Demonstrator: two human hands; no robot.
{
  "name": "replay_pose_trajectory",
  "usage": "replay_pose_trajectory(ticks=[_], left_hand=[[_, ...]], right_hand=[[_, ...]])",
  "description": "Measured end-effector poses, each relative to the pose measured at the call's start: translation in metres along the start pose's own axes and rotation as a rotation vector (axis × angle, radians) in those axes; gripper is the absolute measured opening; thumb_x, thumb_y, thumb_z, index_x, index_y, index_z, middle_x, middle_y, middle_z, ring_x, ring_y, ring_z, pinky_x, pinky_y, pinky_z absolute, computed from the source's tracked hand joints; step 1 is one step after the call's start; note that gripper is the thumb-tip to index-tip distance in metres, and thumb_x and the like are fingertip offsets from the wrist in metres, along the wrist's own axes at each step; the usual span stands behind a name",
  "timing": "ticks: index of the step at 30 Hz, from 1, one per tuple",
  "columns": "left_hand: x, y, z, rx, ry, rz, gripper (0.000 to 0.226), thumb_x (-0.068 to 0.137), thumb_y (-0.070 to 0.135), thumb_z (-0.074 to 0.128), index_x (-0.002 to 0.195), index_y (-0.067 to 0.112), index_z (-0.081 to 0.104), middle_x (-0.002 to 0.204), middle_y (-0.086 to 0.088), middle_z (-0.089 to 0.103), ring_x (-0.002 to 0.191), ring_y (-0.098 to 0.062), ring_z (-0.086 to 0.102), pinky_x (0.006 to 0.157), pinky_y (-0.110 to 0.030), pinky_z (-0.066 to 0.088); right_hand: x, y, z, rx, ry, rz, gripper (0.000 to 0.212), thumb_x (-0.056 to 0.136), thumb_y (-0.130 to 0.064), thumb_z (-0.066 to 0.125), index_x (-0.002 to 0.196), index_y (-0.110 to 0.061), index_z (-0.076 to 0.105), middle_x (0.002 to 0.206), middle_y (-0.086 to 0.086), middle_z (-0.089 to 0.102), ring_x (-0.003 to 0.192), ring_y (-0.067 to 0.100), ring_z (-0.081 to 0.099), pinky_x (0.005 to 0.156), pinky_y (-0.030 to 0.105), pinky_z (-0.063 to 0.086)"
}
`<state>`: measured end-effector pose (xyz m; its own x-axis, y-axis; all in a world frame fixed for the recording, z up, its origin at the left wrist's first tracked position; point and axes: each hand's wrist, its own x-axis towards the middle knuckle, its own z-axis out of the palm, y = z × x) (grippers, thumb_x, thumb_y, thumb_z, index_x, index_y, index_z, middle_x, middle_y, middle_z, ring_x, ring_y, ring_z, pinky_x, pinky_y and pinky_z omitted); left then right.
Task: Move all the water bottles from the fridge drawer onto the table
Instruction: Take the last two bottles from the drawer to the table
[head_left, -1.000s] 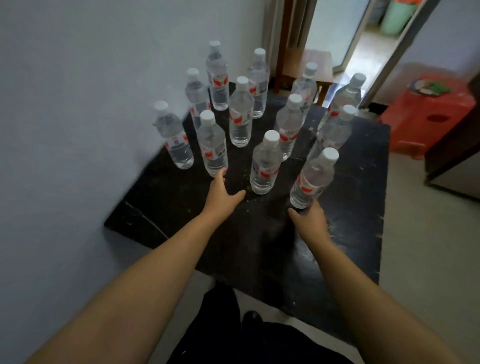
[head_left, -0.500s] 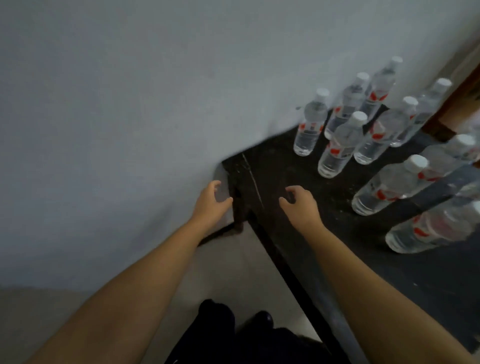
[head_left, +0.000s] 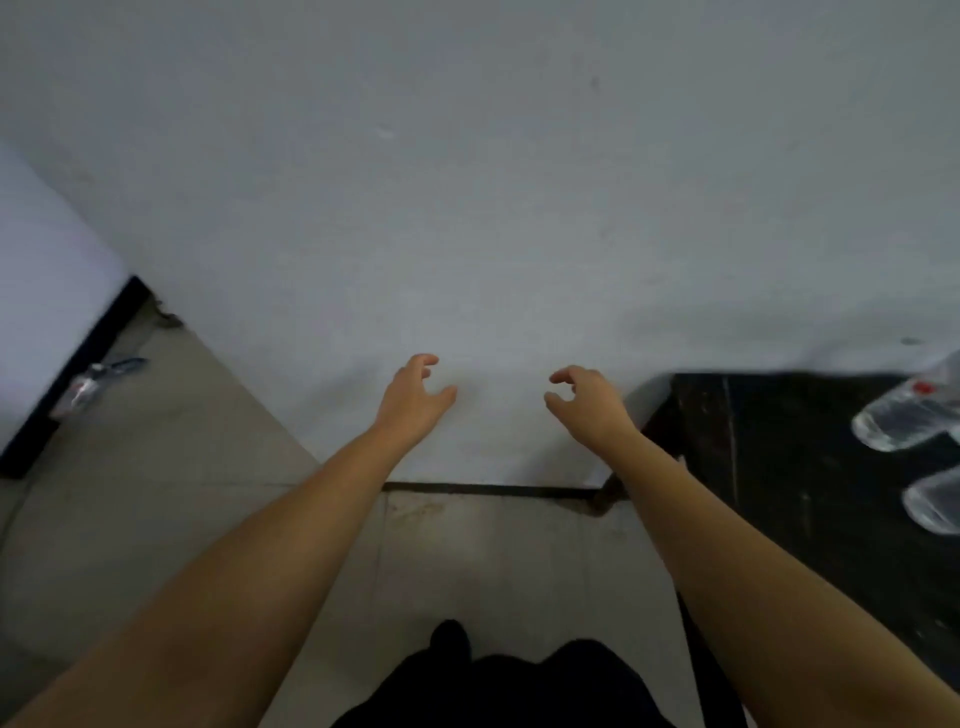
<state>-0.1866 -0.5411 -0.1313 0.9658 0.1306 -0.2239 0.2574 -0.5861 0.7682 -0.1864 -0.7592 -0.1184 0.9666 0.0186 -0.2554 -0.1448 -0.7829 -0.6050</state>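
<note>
Bottles stand at the far right edge of view on the dark surface; only two blurred bases show. Both hands are empty, left and right, fingers loosely curled in front of the wall. Judged, this is the walk to fetch more; next comes finding the fridge drawer, not in view.

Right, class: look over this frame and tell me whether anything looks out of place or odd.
One thing does: a crumpled, blurred item that looks like a plastic bottle lies on the floor by the dark baseboard at left, far from the black table. Both hands hold nothing.
</note>
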Motion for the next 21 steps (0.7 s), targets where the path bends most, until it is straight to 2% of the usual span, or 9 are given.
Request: replay_pose_trajectory(ticks=[3, 6, 8, 11, 13, 17, 19, 21], left_hand=[[-0.007, -0.024, -0.032, -0.037, 0.072, -0.043, 0.052, 0.09, 0.025, 0.061, 0.136, 0.014, 0.041, 0.14, -0.009, 0.044, 0.129, -0.022, 0.044, 0.098, -0.031, 0.038], [-0.025, -0.058, -0.071, -0.133, 0.226, -0.168, 0.051, 0.089, 0.024, 0.062, 0.134, 0.014, 0.042, 0.139, -0.011, 0.044, 0.128, -0.025, 0.045, 0.097, -0.035, 0.041], [-0.041, -0.077, -0.088, -0.213, 0.337, -0.253, 0.049, 0.089, 0.018, 0.061, 0.134, 0.012, 0.042, 0.139, -0.015, 0.043, 0.126, -0.025, 0.045, 0.092, -0.032, 0.04], [-0.079, -0.1, -0.104, -0.255, 0.516, -0.375, 0.048, 0.091, 0.013, 0.059, 0.135, 0.007, 0.041, 0.138, -0.015, 0.044, 0.124, -0.027, 0.046, 0.087, -0.027, 0.039], [-0.109, -0.115, -0.109, -0.251, 0.625, -0.442, 0.048, 0.09, 0.016, 0.061, 0.134, 0.008, 0.043, 0.136, -0.015, 0.047, 0.124, -0.026, 0.047, 0.091, -0.029, 0.039], [-0.195, -0.14, -0.106, -0.272, 0.839, -0.637, 0.05, 0.087, 0.018, 0.064, 0.133, 0.009, 0.046, 0.131, -0.016, 0.052, 0.122, -0.026, 0.05, 0.094, -0.031, 0.041], [-0.254, -0.15, -0.094, -0.264, 0.977, -0.756, 0.051, 0.086, 0.02, 0.065, 0.132, 0.008, 0.046, 0.13, -0.015, 0.054, 0.12, -0.027, 0.052, 0.094, -0.032, 0.042], [-0.291, -0.153, -0.086, -0.265, 1.038, -0.802, 0.051, 0.086, 0.02, 0.065, 0.132, 0.007, 0.047, 0.129, -0.016, 0.054, 0.119, -0.028, 0.053, 0.095, -0.035, 0.043]], right_hand=[[0.013, -0.034, 0.021, -0.048, -0.066, -0.078, 0.037, 0.094, -0.027, 0.054, 0.128, -0.013, 0.054, 0.134, 0.011, 0.049, 0.113, 0.025, 0.055, 0.085, 0.027, 0.039], [0.022, -0.079, 0.051, -0.121, -0.172, -0.251, 0.035, 0.093, -0.027, 0.056, 0.125, -0.013, 0.056, 0.132, 0.01, 0.052, 0.113, 0.024, 0.055, 0.088, 0.026, 0.039], [0.027, -0.106, 0.068, -0.157, -0.245, -0.355, 0.035, 0.092, -0.027, 0.056, 0.124, -0.014, 0.057, 0.132, 0.009, 0.052, 0.114, 0.023, 0.054, 0.09, 0.026, 0.039], [0.025, -0.142, 0.098, -0.218, -0.368, -0.515, 0.034, 0.092, -0.026, 0.056, 0.123, -0.013, 0.057, 0.13, 0.009, 0.055, 0.112, 0.023, 0.056, 0.084, 0.024, 0.039], [0.018, -0.162, 0.117, -0.255, -0.446, -0.633, 0.035, 0.092, -0.024, 0.056, 0.123, -0.011, 0.058, 0.129, 0.009, 0.056, 0.11, 0.024, 0.058, 0.082, 0.024, 0.04], [-0.019, -0.198, 0.162, -0.331, -0.606, -0.874, 0.034, 0.09, -0.022, 0.056, 0.121, -0.008, 0.059, 0.127, 0.013, 0.058, 0.113, 0.027, 0.056, 0.092, 0.032, 0.043], [-0.056, -0.212, 0.19, -0.372, -0.718, -1.017, 0.035, 0.09, -0.021, 0.056, 0.121, -0.007, 0.06, 0.126, 0.014, 0.061, 0.114, 0.028, 0.056, 0.093, 0.032, 0.043], [-0.082, -0.224, 0.204, -0.378, -0.762, -1.087, 0.035, 0.09, -0.021, 0.057, 0.122, -0.006, 0.061, 0.125, 0.014, 0.061, 0.116, 0.028, 0.056, 0.094, 0.032, 0.042]])
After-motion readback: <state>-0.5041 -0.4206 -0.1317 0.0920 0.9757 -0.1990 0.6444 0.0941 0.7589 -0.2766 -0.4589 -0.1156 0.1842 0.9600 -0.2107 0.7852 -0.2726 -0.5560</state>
